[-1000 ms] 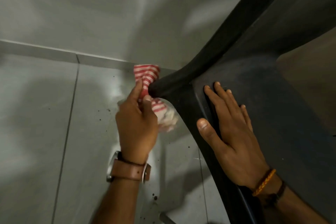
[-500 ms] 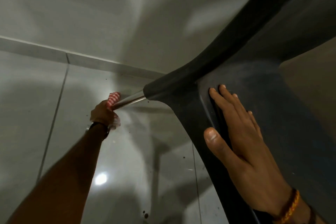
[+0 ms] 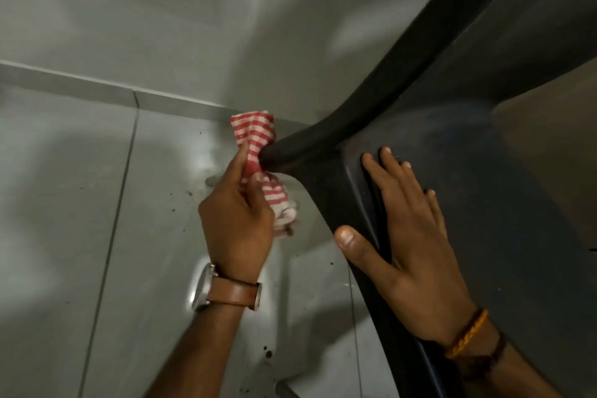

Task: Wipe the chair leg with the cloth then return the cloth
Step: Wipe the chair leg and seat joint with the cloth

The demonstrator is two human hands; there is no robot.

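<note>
My left hand (image 3: 237,216) grips a red-and-white striped cloth (image 3: 258,142), bunched around the chair leg right where it meets the dark chair (image 3: 468,145). The cloth and my fingers hide the metal leg here. My right hand (image 3: 407,236) lies flat with fingers spread on the chair's dark surface, thumb hooked over its left edge. A brown-strapped watch sits on my left wrist and braided bands on my right.
Grey floor tiles (image 3: 80,203) with dark specks lie below, meeting a pale wall (image 3: 161,26) along a skirting line. The end of another chair leg (image 3: 284,389) shows at the bottom edge.
Half a second ago my left hand and the cloth were far down the bare metal leg; now they are back up at the top of the leg. My right hand has stayed flat on the chair.
</note>
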